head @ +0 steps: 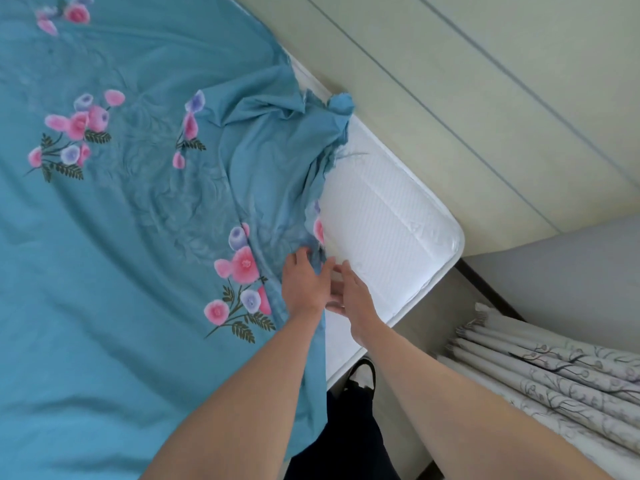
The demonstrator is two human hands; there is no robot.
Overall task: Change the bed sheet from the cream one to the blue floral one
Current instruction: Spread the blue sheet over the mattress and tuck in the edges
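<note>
Spreading the blue floral sheet [121, 209] over the white mattress [388, 216]. The left hand [304, 289] is gripping the bunched sheet edge near the bare corner; whether the right hand [353, 299] is holding fabric cannot be told. Pulling diagonally toward the corner should be flattening the folds best.

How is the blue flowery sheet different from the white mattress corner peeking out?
The blue floral sheet is teal with pink and purple flowers; the mattress corner is plain white with a fine quilted texture. The sheet is bunched and wrinkled near the corner, where the left hand touches it; the mattress lies flat and smooth. Both belong to the same bed.
</note>
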